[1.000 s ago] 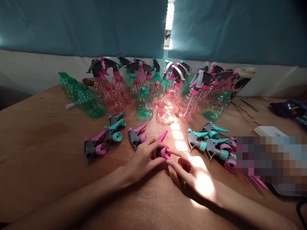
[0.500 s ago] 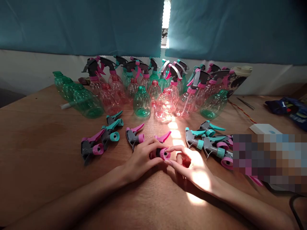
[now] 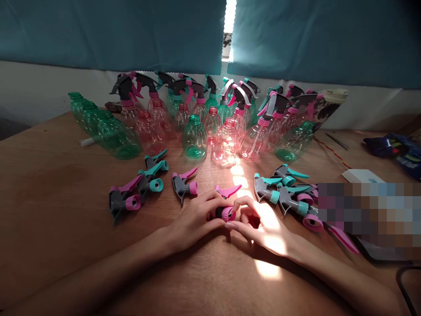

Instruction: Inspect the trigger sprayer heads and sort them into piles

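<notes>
My left hand is wrapped round the body of a grey trigger spray head with a pink lever and a pink collar. My right hand pinches that collar at its rim with thumb and index finger; the other fingers are curled. The collar's opening faces right, and part of the spray head's body is hidden by my left fingers. Just behind lies another pink-collared spray head. Grey spray heads with turquoise levers lie to the right of my hands, and a pink-collared one is among those on the left.
Behind the spray heads stand several clear pink bottles and green bottles, some with spray heads fitted. More green bottles are at the left. A white box, a dark blue packet and a blurred-out patch are on the right.
The pink collar has turned and shifted slightly right and down between my hands. My right index finger is more bent. The view has tilted a little.
</notes>
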Demonstrator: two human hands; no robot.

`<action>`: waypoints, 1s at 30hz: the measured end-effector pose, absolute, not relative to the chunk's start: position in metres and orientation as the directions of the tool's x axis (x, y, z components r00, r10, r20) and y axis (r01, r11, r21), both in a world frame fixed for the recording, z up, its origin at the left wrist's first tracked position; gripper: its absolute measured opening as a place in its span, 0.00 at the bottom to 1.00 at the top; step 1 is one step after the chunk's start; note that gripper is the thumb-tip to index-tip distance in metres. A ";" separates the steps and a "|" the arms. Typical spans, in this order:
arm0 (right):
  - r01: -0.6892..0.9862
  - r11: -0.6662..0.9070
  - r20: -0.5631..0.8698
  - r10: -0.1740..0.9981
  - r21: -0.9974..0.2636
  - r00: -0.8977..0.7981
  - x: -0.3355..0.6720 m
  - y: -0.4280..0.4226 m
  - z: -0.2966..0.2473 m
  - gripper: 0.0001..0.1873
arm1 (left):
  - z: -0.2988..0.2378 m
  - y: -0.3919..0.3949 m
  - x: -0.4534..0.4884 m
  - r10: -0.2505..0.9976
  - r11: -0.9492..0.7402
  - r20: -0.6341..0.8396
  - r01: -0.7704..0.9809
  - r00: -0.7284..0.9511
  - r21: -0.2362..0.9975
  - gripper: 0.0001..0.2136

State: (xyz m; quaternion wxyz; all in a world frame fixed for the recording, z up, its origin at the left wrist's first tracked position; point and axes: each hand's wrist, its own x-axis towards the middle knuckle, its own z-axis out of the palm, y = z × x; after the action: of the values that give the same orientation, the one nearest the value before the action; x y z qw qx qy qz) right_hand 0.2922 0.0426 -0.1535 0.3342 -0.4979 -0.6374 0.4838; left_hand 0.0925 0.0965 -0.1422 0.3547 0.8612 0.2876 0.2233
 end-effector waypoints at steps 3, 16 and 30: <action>0.369 0.083 -0.037 0.951 -0.926 -0.308 0.292 0.043 -0.153 0.16 | -0.141 0.096 0.093 0.657 -0.570 0.182 0.323 0.732 0.756 0.10; 0.412 0.127 -0.020 0.942 -0.902 -0.336 0.298 0.045 -0.153 0.13 | -0.140 0.099 0.095 0.723 -0.536 0.186 0.369 0.666 0.760 0.12; -0.028 -0.087 -0.083 0.988 -0.996 -0.133 0.287 0.046 -0.160 0.13 | -0.138 0.098 0.095 0.745 -0.551 0.212 0.404 0.632 0.730 0.11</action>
State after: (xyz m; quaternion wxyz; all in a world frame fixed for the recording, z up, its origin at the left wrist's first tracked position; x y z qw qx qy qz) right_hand 0.2865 0.0460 -0.1597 0.4525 -0.4781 -0.5017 0.5612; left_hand 0.0955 0.0984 -0.1377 0.3287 0.8415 0.3415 0.2591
